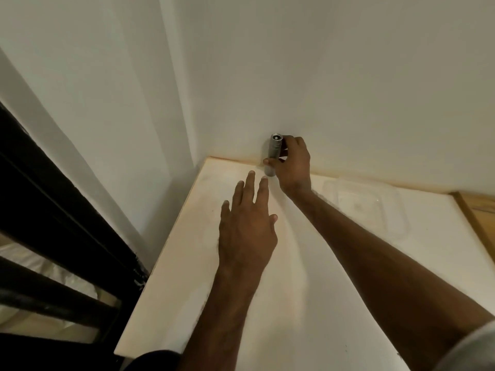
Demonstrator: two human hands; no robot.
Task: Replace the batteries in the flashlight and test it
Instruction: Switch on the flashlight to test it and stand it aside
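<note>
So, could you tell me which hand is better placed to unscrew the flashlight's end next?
Probably the left hand: it is open and free, just beside the flashlight, whose body the right hand grips.

No text to call here: the silver flashlight is too small and blurred to show any marking, and no label, brand or number reads on the clear plastic container or the white tabletop.
</note>
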